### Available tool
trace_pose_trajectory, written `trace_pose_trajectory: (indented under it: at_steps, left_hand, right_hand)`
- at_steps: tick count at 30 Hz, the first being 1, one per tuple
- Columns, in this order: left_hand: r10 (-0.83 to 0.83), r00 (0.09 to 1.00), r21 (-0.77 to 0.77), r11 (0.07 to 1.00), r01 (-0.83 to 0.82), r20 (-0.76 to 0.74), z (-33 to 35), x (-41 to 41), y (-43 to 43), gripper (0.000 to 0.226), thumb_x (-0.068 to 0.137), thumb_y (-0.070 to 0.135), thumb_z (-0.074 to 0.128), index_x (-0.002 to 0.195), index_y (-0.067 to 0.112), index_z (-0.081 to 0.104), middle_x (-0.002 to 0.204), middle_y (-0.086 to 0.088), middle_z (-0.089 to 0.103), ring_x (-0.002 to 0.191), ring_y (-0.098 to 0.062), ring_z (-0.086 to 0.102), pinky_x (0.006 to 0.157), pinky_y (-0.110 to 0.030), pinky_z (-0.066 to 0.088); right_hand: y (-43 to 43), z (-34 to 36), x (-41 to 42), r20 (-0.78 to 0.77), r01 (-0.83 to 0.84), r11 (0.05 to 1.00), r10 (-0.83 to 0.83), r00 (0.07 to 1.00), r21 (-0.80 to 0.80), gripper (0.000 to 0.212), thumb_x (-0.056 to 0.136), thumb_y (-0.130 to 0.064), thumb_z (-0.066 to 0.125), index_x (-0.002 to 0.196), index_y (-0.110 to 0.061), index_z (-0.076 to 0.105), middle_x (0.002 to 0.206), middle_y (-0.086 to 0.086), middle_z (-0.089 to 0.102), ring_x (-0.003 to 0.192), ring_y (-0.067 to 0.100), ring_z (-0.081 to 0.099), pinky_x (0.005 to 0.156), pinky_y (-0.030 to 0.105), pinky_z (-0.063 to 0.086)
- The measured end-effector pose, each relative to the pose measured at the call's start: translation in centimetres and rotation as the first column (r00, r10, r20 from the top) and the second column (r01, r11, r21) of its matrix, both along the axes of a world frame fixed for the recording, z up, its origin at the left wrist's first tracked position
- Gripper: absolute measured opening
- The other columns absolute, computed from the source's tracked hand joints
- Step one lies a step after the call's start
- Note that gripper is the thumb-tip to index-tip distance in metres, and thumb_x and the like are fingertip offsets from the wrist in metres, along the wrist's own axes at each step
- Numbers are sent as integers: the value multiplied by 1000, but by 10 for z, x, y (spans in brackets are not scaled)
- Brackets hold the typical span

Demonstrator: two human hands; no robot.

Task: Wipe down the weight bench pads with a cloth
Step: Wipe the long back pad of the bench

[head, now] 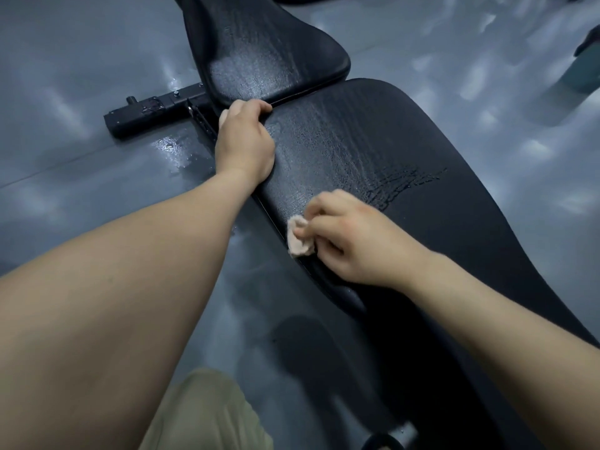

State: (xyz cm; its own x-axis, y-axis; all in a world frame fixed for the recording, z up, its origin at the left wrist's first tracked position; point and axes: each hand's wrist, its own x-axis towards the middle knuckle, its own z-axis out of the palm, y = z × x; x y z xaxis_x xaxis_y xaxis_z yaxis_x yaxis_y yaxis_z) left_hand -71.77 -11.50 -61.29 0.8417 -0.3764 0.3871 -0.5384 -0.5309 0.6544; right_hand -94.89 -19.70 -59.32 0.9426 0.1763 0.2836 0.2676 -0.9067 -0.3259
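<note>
A black weight bench runs from the top centre to the lower right. Its long back pad [373, 151] shows wet streaks and droplets. The seat pad [269, 56] lies beyond it across a narrow gap. My left hand [243, 141] grips the near-left corner of the long pad, with the fingers curled into the gap between the pads. My right hand [350, 235] pinches a small crumpled pinkish cloth [298, 237] and presses it on the long pad's left edge.
The bench's black steel frame bar [152, 112] sticks out to the left over the glossy grey floor [81, 76], with water spots near it. My knee in khaki shorts [201, 414] is at the bottom. A dark object [584, 63] sits at the right edge.
</note>
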Motion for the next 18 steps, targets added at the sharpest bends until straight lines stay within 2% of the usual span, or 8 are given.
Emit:
trace_pose_trajectory:
  at_steps: [3,5,7,9,11,14,16,18]
  left_hand:
    - [24,999,82,996,-26,29,8,-6,-1,47,92,7,34,127,19,64,130,-7,58,125,-30,46,102,-38,42]
    - [28,999,138,990,-34,45,11,-8,-2,46,93,9,34,129,18,63,131,-8,56,126,-30,45,103,-41,43]
    - [34,999,192,980,-42,42,15,-11,-3,44,95,9,35,130,17,61,133,-8,55,127,-30,44,104,-44,42]
    - [40,998,269,962,-52,50,20,-17,-6,43,95,8,37,130,15,60,133,-11,53,127,-33,43,103,-47,41]
    - [59,997,368,927,-77,58,25,-23,-8,42,94,8,39,131,12,57,133,-14,51,126,-35,42,102,-49,40]
    - [67,995,451,888,-92,70,27,-37,-8,41,96,13,39,135,11,51,138,-13,47,130,-35,39,106,-48,34]
    - [60,995,448,890,-89,79,24,-50,-8,40,97,21,41,135,12,52,143,-11,46,133,-33,36,111,-48,29]
    - [28,994,420,905,-71,107,16,-63,-9,42,98,27,42,136,13,53,146,-9,45,137,-32,34,118,-50,22]
  right_hand:
    - [-2,-2,-31,-50,-51,999,50,997,-11,19,92,-10,57,100,-10,74,105,5,60,86,27,54,77,40,49]
    - [-3,0,-39,-62,-76,997,74,995,-34,20,99,-18,55,102,-13,75,104,4,60,86,25,54,74,40,49]
    - [-6,2,-32,-29,-46,998,45,999,-50,32,106,-32,46,105,-19,76,103,4,60,86,25,56,72,39,51]
    - [-11,1,-18,43,49,996,-46,998,-78,27,106,-34,50,108,-23,75,103,2,61,87,25,57,72,37,51]
    - [-19,2,-3,90,174,982,-168,982,-67,20,103,-31,56,110,-25,75,104,1,62,91,25,57,74,38,52]
    - [-22,1,4,114,319,947,-314,942,-23,21,98,-17,59,110,-23,75,103,3,63,92,30,57,76,41,53]
    - [-14,-3,-3,126,319,948,-316,940,-5,22,93,-9,56,103,-16,74,101,4,63,86,31,55,73,42,52]
    - [-4,-7,-23,96,250,968,-248,964,-6,18,90,-7,54,94,-13,70,99,4,62,82,29,52,71,42,50]
